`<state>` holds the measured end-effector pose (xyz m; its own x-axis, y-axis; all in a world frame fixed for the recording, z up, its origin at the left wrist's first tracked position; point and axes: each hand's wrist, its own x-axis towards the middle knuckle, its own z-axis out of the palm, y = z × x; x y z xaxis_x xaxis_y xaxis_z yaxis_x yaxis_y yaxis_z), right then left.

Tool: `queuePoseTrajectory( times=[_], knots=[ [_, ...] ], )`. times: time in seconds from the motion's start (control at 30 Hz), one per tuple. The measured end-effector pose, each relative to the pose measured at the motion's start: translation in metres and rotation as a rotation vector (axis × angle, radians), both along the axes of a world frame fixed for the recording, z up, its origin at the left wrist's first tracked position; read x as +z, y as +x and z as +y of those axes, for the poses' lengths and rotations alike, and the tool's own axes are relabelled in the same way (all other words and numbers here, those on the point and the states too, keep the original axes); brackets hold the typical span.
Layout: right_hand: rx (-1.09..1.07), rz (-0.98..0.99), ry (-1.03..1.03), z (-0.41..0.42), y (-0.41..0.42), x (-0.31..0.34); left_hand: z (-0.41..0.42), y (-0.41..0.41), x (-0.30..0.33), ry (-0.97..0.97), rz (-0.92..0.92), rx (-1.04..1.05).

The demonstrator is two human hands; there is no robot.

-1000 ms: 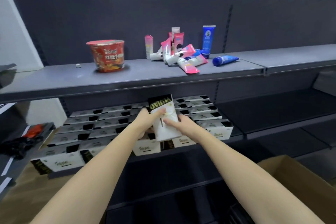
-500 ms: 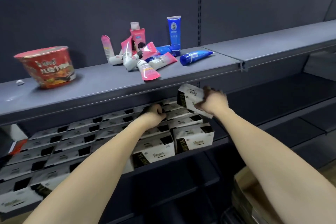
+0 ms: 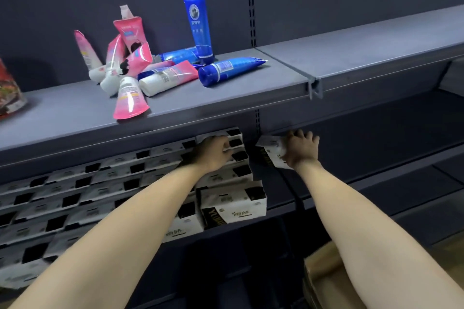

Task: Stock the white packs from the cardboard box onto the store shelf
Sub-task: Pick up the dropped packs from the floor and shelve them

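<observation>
Nearest you, at the lower right corner, the cardboard box [image 3: 326,281] sits below the shelving, its flap partly hidden by your right forearm; its contents cannot be seen.

Next out, the stocked white packs [image 3: 233,204] lie in rows on the middle shelf [image 3: 281,211], filling it from the left edge to a front pack at the right end of the block. The rows look square but blurred, so alignment further left cannot be confirmed.

Your left hand [image 3: 213,153] rests on the rear packs of the rightmost column, fingers curled over a pack edge; whether it grips or merely steadies, I cannot tell.

Your right hand [image 3: 300,150] holds the loose pack [image 3: 272,152] deep under the upper shelf [image 3: 283,83], fingers wrapped round its right side, the pack tilted and apart from the stocked block. It sits just right of the last column, near the back of the shelf.

Recommendation: level the pack before setting it down, slide it left until it touches the neighbouring column, and use the left hand as a stop so the existing row does not shift. Mind the clearance under the upper shelf lip.

Farthest, on the upper shelf, pink tubes [image 3: 130,98] and blue tubes [image 3: 231,69] lie in a loose heap, with a red cup [image 3: 8,93] at the left edge
</observation>
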<state>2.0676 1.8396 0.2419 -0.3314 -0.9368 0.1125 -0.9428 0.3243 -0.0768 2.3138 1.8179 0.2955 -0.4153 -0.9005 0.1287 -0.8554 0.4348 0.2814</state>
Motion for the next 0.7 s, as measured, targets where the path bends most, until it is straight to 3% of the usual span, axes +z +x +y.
queuePoseTrajectory(
  times=[0.17,0.3,0.5,0.7],
  knots=[
    [0.069,0.112,0.060,-0.025,-0.004,-0.011,-0.018,-0.015,-0.007,-0.035,-0.027,0.063],
    [0.108,0.171,-0.015,-0.047,0.002,-0.021,-0.029,-0.023,-0.014,-0.066,-0.065,0.067],
    [0.122,0.034,-0.089,-0.076,0.022,-0.029,-0.039,-0.032,-0.031,-0.152,-0.097,0.086],
    [0.192,-0.237,-0.136,-0.093,0.035,-0.042,-0.040,-0.034,-0.042,-0.138,-0.137,0.080]
  ],
)
